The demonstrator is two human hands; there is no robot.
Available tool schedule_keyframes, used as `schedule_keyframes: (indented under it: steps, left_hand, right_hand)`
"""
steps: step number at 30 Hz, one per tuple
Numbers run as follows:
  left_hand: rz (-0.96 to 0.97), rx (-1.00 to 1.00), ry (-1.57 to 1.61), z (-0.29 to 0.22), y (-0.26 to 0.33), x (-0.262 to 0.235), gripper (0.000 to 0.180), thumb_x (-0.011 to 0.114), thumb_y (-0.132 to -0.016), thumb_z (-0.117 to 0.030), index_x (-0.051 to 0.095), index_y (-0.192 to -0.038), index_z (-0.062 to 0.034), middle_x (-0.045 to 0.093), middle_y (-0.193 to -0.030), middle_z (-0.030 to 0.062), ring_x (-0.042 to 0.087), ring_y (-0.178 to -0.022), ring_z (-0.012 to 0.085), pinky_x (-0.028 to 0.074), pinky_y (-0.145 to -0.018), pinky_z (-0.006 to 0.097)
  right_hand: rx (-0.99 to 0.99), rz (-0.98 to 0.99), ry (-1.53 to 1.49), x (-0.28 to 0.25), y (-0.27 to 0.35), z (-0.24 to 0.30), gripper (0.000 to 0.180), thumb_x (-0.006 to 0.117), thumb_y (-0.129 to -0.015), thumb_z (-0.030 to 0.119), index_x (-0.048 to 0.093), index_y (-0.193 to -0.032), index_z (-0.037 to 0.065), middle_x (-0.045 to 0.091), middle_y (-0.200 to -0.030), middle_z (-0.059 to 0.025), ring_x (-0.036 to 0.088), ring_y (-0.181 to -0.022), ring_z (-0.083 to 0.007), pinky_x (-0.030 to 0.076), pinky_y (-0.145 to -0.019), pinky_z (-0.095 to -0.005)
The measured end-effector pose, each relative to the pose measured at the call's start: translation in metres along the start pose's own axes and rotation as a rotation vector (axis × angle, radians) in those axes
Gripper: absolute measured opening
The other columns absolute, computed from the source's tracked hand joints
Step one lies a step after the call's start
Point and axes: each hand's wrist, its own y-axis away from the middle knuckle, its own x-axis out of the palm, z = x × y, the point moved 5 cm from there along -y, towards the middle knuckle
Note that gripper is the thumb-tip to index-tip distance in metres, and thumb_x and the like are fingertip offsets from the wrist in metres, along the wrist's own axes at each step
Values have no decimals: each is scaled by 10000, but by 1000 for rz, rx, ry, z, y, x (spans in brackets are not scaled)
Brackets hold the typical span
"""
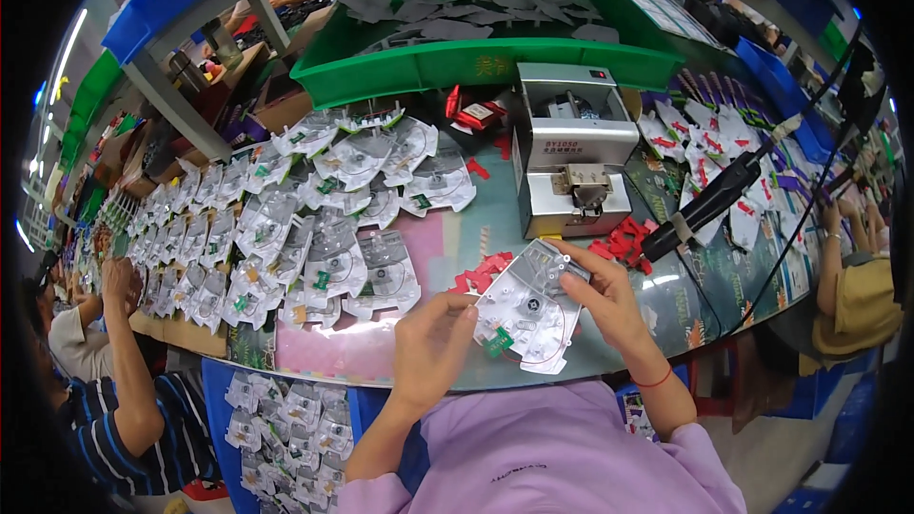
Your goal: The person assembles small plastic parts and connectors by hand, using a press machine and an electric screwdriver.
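Between my two hands I hold a white plastic housing (pixel 529 309), tilted over the near edge of the table. It carries a small green circuit board, a round dark part at its middle and a thin red wire. My left hand (pixel 433 347) pinches its left edge between thumb and fingers. At the upper right side my right hand (pixel 609 297) grips it, thumb on its grey clear section and fingers behind. Small red pieces (pixel 486 271) lie on the table just beyond the housing, partly hidden by it.
A silver screw-feeding machine (pixel 576 152) stands ahead, with an electric screwdriver (pixel 705 205) to its right. Similar housings (pixel 333 219) pile up at left; others with red pieces (pixel 709 138) lie at right. Behind is a green bin (pixel 400 76) of grey sheets. A co-worker (pixel 124 371) sits at left.
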Motion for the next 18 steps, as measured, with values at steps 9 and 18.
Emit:
schedule_keyframes:
  steps: [9,18]
  left_hand:
    - [466,-316,752,25,16,44,483,457,-900,-235,287,-1281,9,487,-1140,122,540,-976,215,527,-740,411]
    - [434,-480,1017,27,21,61,440,345,-928,-323,321,-1256,-31,526,-1120,154,579,-932,298,525,-669,499]
  right_hand:
    - [-1,4,-54,5,-6,-5,359,521,-836,107,507,-1178,0,598,-885,-15,496,-631,-23,381,-491,-167]
    - [-43,-27,623,5,-8,28,416,564,-800,97,492,-1205,32,585,-1007,-105,560,-817,-154,443,-706,-238]
